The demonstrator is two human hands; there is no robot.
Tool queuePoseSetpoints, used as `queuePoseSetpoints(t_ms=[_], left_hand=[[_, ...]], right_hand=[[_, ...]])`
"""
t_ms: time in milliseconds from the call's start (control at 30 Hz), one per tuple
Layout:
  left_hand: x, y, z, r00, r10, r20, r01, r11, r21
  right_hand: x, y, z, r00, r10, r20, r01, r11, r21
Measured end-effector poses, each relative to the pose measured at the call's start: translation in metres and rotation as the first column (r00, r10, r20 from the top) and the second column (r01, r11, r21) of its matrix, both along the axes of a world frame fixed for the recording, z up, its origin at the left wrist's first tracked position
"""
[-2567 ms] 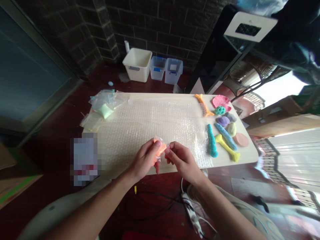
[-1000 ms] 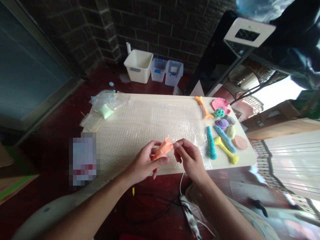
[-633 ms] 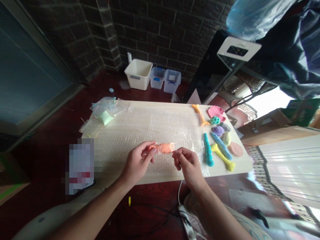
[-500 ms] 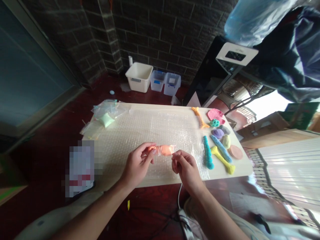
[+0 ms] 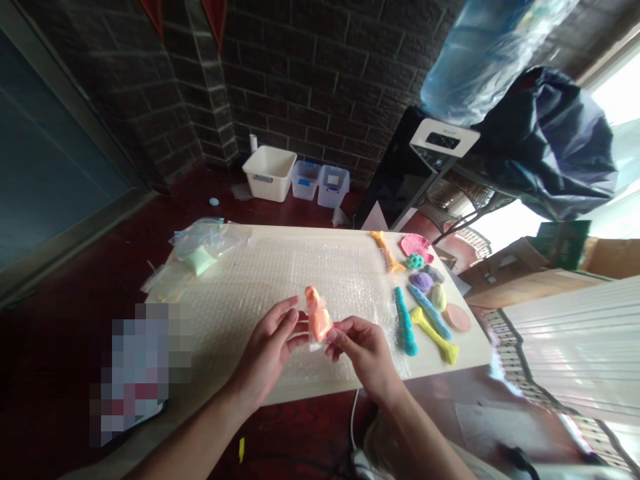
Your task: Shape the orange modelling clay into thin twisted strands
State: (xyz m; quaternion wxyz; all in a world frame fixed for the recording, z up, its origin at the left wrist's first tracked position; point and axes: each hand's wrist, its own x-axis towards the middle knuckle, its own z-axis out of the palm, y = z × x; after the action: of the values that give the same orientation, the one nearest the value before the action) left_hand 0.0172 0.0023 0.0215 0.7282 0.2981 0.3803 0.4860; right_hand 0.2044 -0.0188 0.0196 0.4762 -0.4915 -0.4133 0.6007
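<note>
Head view: the right hand point(image 5: 367, 353) pinches the lower end of a film-wrapped orange piece point(image 5: 320, 325) between thumb and fingers. The left hand point(image 5: 267, 350) is open, thumb and fingers parted, fingertips just beside the piece; whether they touch it I cannot tell. The piece is upright but tilted, its narrower top poking out of the film, above a sheet of bubble wrap point(image 5: 280, 273) spread over the table point(image 5: 469, 352). On the table's right side, nearest first, lie a yellow bone shape point(image 5: 435, 335), a ridged teal stick point(image 5: 404, 323), a peach disc point(image 5: 458, 318), a blue stick point(image 5: 430, 312), a pale yellow lump point(image 5: 439, 297), a purple lump point(image 5: 421, 282), a grey lump point(image 5: 434, 273), a green openwork ball point(image 5: 415, 261), an orange bone shape point(image 5: 386, 252) and a pink dish-like piece point(image 5: 414, 247). At the far left corner, a pale green packet point(image 5: 199, 260) sits among clear bags point(image 5: 215, 237). Beyond the table, a cream bin point(image 5: 270, 173) and two clear bins point(image 5: 306, 180) stand side by side on the floor, before a dark brick wall point(image 5: 310, 87)
</note>
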Motion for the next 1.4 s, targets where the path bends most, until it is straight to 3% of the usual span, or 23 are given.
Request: queuePoseSetpoints(t_ms=[67,200,300,367,467,533,633,767,933,1033,1200,1300,1400], left_hand=[[0.005,-0.003,0.001,0.998,-0.045,0.033,0.046,0.998,-0.039],[0.005,-0.003,0.002,0.991,-0.125,-0.037,0.124,0.992,-0.033],[0.001,-0.002,0.002,0.978,-0.137,-0.156,0.143,0.989,0.024],[-0.001,-0.002,0.001,0.946,-0.126,-0.298,0.168,0.978,0.12],[-0.002,-0.006,-0.001,0.854,-0.16,-0.496,0.301,0.928,0.22],[-0.002,-0.01,-0.003,0.801,-0.234,-0.551,0.402,0.893,0.204],[-0.001,-0.012,-0.007,0.769,-0.289,-0.571,0.462,0.867,0.184],[0.0,-0.01,-0.006,0.772,-0.299,-0.561,0.447,0.883,0.145],[0.0,-0.012,-0.001,0.823,-0.263,-0.503,0.311,0.95,0.013],[-0.003,-0.009,-0.002,0.833,-0.307,-0.461,0.326,0.945,-0.041],[-0.006,0.001,-0.005,0.81,-0.291,-0.508,0.368,0.928,0.054],[-0.005,0.004,0.0,0.809,-0.262,-0.527,0.368,0.924,0.106],[-0.002,0.002,0.005,0.86,-0.201,-0.468,0.286,0.951,0.117]], right_hand=[[-0.009,-0.003,-0.002,1.0,-0.011,-0.026,0.011,1.0,0.019],[-0.017,-0.005,-0.002,0.992,0.109,-0.07,-0.109,0.994,0.004],[-0.01,-0.003,0.001,0.976,0.181,0.125,-0.187,0.982,0.04],[0.0,-0.001,0.004,0.952,0.125,0.28,-0.15,0.986,0.069],[0.011,0.001,0.012,0.953,0.001,0.304,-0.04,0.992,0.121],[0.013,0.0,0.019,0.956,0.021,0.293,-0.067,0.987,0.147],[0.011,-0.001,0.026,0.92,0.06,0.388,-0.155,0.964,0.218],[0.01,-0.001,0.028,0.879,0.051,0.473,-0.202,0.94,0.276],[0.013,0.0,0.021,0.903,-0.034,0.428,-0.1,0.952,0.288],[0.014,0.0,0.016,0.933,-0.043,0.358,-0.051,0.968,0.247],[0.015,0.0,0.012,0.954,0.035,0.299,-0.089,0.982,0.169],[0.016,0.001,0.011,0.949,0.023,0.315,-0.086,0.978,0.189],[0.016,0.0,0.009,0.952,-0.012,0.307,-0.055,0.976,0.21]])
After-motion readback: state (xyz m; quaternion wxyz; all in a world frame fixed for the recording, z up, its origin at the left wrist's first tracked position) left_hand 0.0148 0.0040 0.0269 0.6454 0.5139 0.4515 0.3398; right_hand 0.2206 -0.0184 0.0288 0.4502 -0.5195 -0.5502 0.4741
